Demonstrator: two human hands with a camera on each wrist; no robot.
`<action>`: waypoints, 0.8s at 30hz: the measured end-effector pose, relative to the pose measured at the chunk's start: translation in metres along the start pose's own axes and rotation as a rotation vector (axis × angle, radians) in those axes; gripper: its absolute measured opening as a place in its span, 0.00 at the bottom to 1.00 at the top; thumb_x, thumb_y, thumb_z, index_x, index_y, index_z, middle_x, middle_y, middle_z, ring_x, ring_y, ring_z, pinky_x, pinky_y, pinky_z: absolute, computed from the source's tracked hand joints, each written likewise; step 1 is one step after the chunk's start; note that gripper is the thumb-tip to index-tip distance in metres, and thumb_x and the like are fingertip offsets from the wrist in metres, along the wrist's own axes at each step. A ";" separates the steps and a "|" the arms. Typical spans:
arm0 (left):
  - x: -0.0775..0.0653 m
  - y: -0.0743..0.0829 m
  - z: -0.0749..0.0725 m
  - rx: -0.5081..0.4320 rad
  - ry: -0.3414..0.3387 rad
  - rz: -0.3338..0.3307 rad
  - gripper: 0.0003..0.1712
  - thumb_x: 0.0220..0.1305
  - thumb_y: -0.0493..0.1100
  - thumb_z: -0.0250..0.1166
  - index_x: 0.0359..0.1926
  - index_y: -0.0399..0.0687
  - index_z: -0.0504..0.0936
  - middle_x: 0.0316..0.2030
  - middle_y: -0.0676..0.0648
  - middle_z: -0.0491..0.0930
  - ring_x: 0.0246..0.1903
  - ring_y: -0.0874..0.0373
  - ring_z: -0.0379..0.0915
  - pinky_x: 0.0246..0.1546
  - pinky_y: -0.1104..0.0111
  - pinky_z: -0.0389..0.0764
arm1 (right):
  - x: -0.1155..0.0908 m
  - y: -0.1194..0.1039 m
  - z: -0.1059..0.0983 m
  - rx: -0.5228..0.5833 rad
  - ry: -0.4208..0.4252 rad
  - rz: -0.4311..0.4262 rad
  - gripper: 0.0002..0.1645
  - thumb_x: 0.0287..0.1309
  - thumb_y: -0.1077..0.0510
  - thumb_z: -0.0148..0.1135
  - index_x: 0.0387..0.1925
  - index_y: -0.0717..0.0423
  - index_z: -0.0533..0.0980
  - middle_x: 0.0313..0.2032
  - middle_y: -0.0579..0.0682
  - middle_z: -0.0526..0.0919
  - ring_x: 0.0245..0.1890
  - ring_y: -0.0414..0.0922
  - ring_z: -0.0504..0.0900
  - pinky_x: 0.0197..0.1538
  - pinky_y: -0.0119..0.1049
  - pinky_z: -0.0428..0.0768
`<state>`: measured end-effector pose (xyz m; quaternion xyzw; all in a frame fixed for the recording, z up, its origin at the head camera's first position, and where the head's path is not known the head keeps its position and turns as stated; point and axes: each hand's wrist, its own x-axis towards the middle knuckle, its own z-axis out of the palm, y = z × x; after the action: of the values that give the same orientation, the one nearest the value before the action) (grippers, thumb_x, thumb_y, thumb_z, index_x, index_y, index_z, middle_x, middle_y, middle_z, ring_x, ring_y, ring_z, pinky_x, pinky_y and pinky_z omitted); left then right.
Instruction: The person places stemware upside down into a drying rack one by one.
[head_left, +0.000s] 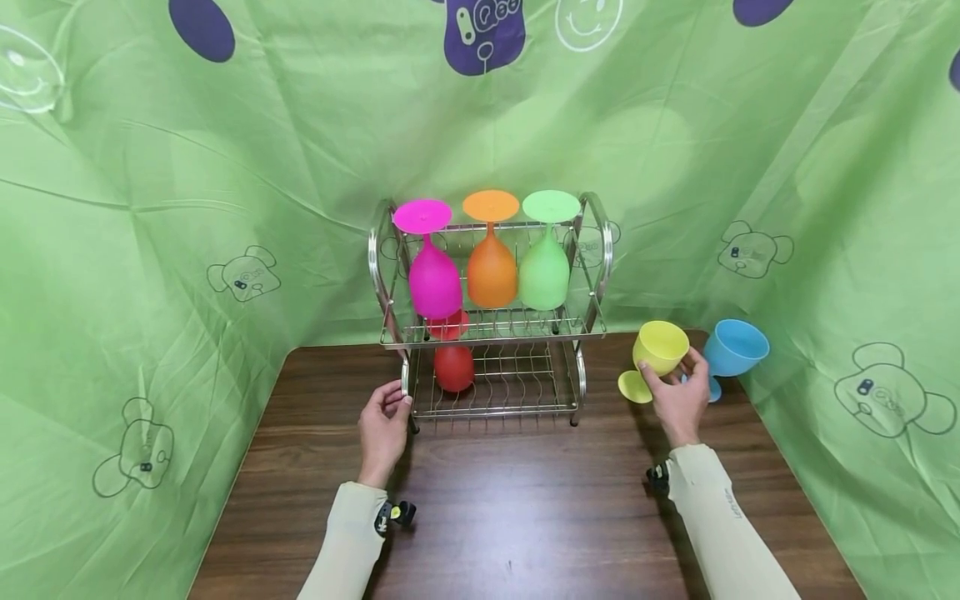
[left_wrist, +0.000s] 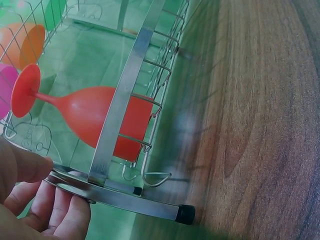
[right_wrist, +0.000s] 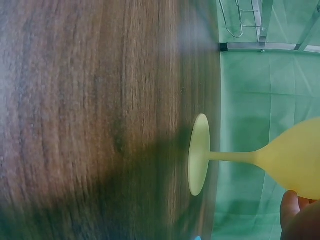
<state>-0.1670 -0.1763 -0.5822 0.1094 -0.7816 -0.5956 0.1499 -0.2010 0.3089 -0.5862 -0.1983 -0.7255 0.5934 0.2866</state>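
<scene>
A two-tier metal dish rack [head_left: 495,410] stands on the wooden table, its left side post pinched between the thumb and fingers of my left hand [head_left: 385,429]. At the right, my right hand [head_left: 681,400] holds a yellow goblet [head_left: 660,348] by its bowl, which is upright with the round foot close over the table. Beside it stands a blue goblet [head_left: 738,348], partly hidden by my fingers. Upside down on the upper tier are a magenta goblet [head_left: 435,279], an orange goblet [head_left: 492,275] and a light green goblet [head_left: 545,271]. A red goblet [left_wrist: 87,112] is inverted on the lower tier.
The brown wooden table [head_left: 510,508] carries the rack near its back edge. Green printed cloth [head_left: 300,192] hangs behind and along both sides. The rack's black-tipped foot [left_wrist: 185,214] rests on the tabletop near my left hand.
</scene>
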 end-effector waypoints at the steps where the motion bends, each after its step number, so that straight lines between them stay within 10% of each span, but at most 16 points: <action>1: 0.000 0.000 0.000 0.002 0.003 0.003 0.18 0.70 0.33 0.69 0.59 0.42 0.84 0.50 0.33 0.87 0.43 0.55 0.83 0.42 0.84 0.77 | 0.000 0.001 0.000 0.002 0.000 -0.002 0.53 0.49 0.59 0.85 0.74 0.50 0.67 0.63 0.50 0.74 0.65 0.45 0.75 0.69 0.41 0.81; 8: 0.000 0.000 0.002 -0.020 -0.005 0.007 0.18 0.70 0.31 0.68 0.59 0.41 0.84 0.50 0.33 0.87 0.46 0.45 0.84 0.43 0.84 0.77 | 0.000 0.001 -0.004 -0.009 0.000 -0.019 0.51 0.49 0.58 0.85 0.73 0.48 0.69 0.62 0.48 0.76 0.61 0.42 0.77 0.63 0.30 0.82; 16: -0.002 0.005 0.000 0.003 0.008 0.004 0.17 0.69 0.34 0.70 0.57 0.41 0.85 0.48 0.37 0.88 0.42 0.56 0.85 0.41 0.84 0.79 | -0.017 -0.022 -0.017 -0.116 -0.064 -0.065 0.51 0.51 0.55 0.84 0.74 0.46 0.67 0.65 0.51 0.75 0.61 0.40 0.74 0.64 0.32 0.81; 24: -0.007 0.015 -0.011 0.037 -0.002 0.013 0.17 0.67 0.38 0.73 0.56 0.44 0.86 0.48 0.40 0.89 0.46 0.51 0.87 0.44 0.82 0.81 | -0.048 -0.059 -0.026 -0.165 -0.153 -0.261 0.50 0.45 0.60 0.86 0.71 0.50 0.73 0.60 0.50 0.80 0.54 0.40 0.77 0.51 0.19 0.81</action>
<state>-0.1566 -0.1797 -0.5658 0.1066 -0.7934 -0.5801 0.1507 -0.1444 0.2858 -0.5338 -0.0794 -0.8112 0.5028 0.2879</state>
